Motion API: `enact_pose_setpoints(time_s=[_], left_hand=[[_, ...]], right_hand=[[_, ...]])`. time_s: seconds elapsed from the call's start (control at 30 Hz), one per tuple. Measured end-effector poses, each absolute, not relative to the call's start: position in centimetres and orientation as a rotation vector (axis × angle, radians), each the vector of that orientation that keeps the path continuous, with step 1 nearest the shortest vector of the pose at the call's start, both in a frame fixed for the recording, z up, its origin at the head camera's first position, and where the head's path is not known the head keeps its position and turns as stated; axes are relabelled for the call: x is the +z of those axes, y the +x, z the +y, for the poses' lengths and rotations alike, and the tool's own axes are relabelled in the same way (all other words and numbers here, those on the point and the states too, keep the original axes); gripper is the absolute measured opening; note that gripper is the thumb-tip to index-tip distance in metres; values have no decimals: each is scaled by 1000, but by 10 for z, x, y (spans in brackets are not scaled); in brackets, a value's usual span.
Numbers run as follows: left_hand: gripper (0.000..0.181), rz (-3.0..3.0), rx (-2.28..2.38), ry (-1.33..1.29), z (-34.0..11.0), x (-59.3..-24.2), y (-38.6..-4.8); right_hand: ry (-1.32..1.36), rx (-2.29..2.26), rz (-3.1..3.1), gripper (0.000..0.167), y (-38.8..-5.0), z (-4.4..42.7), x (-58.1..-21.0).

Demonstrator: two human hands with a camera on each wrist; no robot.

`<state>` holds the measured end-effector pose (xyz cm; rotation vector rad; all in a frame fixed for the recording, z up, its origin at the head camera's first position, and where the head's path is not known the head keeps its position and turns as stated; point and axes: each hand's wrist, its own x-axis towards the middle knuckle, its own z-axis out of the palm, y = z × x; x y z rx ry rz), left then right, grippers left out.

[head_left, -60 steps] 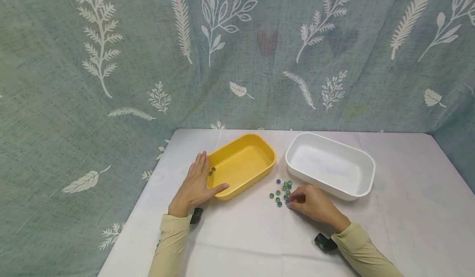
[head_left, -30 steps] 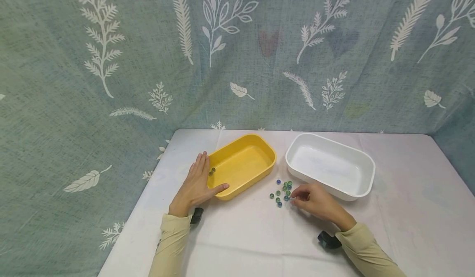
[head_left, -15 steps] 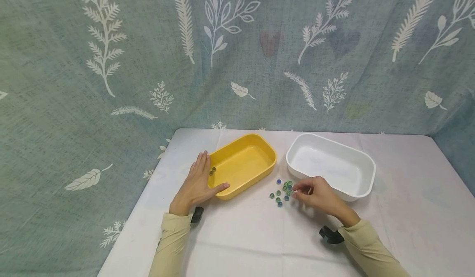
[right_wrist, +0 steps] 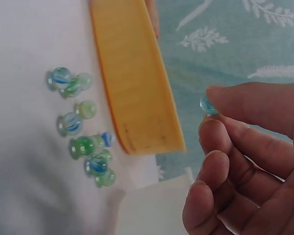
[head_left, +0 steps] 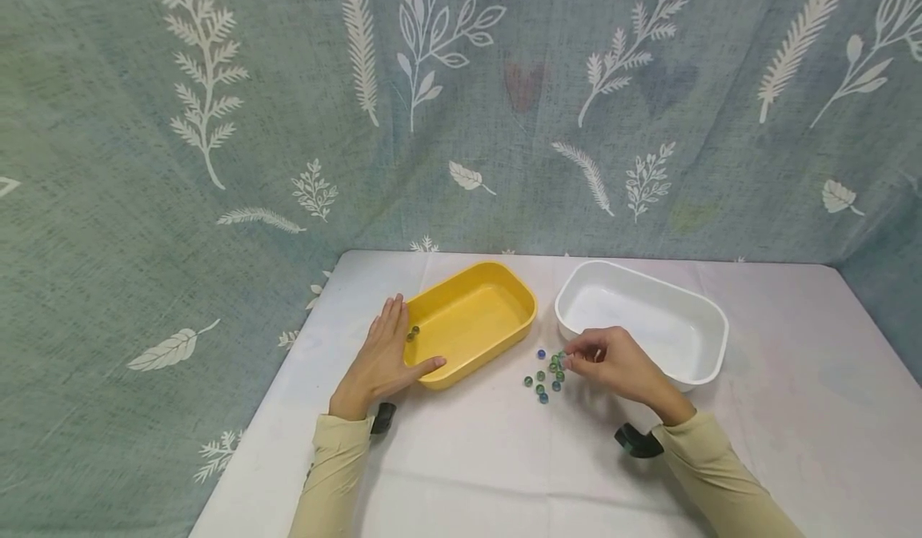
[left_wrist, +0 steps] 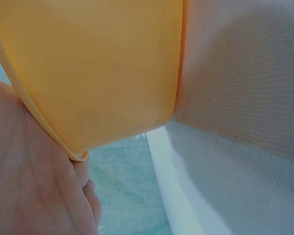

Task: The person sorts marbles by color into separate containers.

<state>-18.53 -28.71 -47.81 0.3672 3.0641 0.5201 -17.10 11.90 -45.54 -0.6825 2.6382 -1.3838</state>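
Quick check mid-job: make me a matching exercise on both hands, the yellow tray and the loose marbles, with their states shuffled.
1. left hand
2. right hand
3. yellow tray
4. loose marbles

A. lie on the white cloth
B. shows two marbles inside
C. rests against the yellow tray
D. pinches one marble

Pairs: 1-C, 2-D, 3-B, 4-A

From above and behind the left hand (head_left: 380, 362) and right hand (head_left: 618, 366), the head view is facing forward-down; close beside each, wrist views are peering forward, sharing the yellow tray (right_wrist: 132, 83).
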Motion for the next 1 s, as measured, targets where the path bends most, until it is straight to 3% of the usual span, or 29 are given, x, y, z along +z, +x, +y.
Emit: enact_pose_setpoints(time_s=[1.0], left_hand=[[125, 3073, 531, 368, -287, -480, -186]], right_hand=[[-766, -1408, 2639, 9, -200, 81, -412]])
